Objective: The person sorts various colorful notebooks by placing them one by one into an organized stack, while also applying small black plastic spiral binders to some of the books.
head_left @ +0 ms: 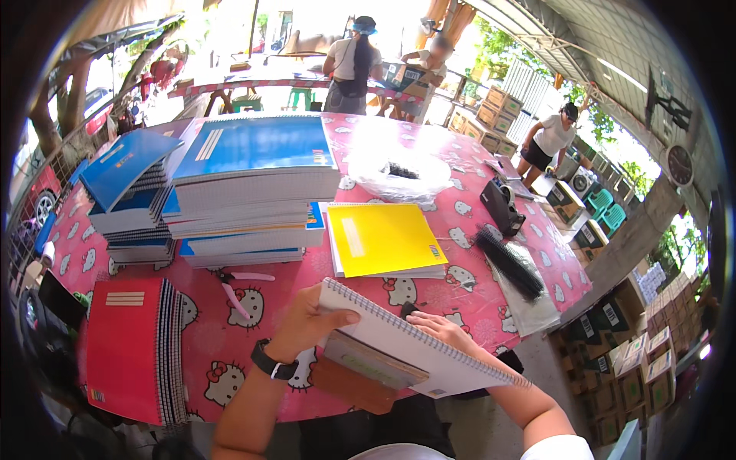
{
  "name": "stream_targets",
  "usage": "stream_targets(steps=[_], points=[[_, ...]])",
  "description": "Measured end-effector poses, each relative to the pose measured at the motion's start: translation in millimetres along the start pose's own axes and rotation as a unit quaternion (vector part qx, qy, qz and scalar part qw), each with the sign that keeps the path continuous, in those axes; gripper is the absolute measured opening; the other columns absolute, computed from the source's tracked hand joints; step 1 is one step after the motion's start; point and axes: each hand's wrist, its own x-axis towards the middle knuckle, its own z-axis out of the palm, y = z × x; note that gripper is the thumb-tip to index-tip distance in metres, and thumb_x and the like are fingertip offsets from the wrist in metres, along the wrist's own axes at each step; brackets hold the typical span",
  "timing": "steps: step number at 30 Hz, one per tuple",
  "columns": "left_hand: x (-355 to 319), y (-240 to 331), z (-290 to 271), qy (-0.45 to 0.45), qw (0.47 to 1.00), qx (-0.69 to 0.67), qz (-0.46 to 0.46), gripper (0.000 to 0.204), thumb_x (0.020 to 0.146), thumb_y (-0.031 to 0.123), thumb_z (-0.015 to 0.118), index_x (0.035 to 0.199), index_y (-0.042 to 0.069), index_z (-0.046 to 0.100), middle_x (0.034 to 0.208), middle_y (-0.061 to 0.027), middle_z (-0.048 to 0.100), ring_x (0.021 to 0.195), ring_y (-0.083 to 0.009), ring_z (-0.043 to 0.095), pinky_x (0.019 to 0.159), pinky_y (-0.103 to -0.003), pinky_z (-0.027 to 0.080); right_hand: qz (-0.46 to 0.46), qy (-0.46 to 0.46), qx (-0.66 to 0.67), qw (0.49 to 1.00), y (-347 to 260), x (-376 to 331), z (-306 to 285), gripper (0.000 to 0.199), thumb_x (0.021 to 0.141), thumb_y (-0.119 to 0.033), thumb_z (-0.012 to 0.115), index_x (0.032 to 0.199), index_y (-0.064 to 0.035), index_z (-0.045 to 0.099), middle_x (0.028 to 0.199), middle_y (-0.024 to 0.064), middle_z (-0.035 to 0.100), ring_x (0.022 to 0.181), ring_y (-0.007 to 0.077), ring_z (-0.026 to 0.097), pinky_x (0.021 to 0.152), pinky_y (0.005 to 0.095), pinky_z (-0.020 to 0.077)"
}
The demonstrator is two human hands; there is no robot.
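Note:
My left hand (316, 318), with a dark watch at the wrist, grips the left end of a spiral notebook (414, 337), thumb on its pale face. The notebook is tilted, its coil running along the upper edge. Behind it, partly hidden, is my right hand (441, 330), fingers together beside a small dark object (409, 310) whose kind I cannot tell. Below the notebook lie a greyish board (376, 360) and a brown slab (356, 386) at the table's near edge. Pink-handled pliers (239, 294) rest left of my left hand.
Stacks of blue notebooks (253, 165) stand at the far left, a yellow notebook (383, 239) in the middle, red spiral notebooks (126, 349) near left. Black coils (510, 264) and a tape dispenser (502, 207) lie right. Several people (354, 65) are beyond the table; cartons (613, 322) line the right.

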Motion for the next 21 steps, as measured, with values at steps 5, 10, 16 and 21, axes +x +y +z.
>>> stream_targets(steps=[5,10,16,21], points=[[-15,-4,36,0.158,0.986,0.037,-0.029,0.018,0.078,0.005,0.071,0.093,0.001,0.062,0.085,-0.0051,0.067,0.078,-0.0092,0.061,0.070,-0.023,0.047,0.047,-0.012,-0.177,0.983,62,-63,-29,0.026,0.078,-0.010,0.056,0.102,-0.0050,0.064,0.111,0.0112,0.064,0.107,0.0289,0.060,0.093,0.0414,0.0445],[-52,-13,67,0.309,0.939,0.121,0.094,0.019,0.080,0.005,0.069,0.094,0.001,0.057,0.087,-0.0044,0.062,0.079,-0.0092,0.057,0.071,-0.024,0.046,0.294,0.377,0.061,0.876,26,-17,-117,0.010,0.085,-0.004,0.058,0.092,-0.0006,0.064,0.092,0.0113,0.067,0.082,0.0223,0.064,0.074,0.0295,0.0499],[-45,7,57,0.316,0.916,0.122,0.217,0.023,0.078,0.010,0.073,0.092,0.000,0.057,0.091,-0.0072,0.059,0.081,-0.0125,0.054,0.071,-0.026,0.044,-0.108,0.166,0.046,0.979,-118,85,-103,0.031,0.076,-0.013,0.065,0.106,-0.0073,0.059,0.103,0.0062,0.061,0.094,0.0239,0.057,0.081,0.0343,0.0476],[-64,24,50,0.287,0.938,0.093,0.172,0.015,0.077,0.005,0.072,0.089,-0.001,0.065,0.092,-0.0090,0.061,0.077,-0.0110,0.055,0.064,-0.022,0.043,-0.175,0.128,0.072,0.974,-126,122,-60,0.026,0.072,-0.010,0.062,0.097,-0.0063,0.057,0.085,0.0044,0.056,0.086,0.0224,0.055,0.077,0.0340,0.0491]])
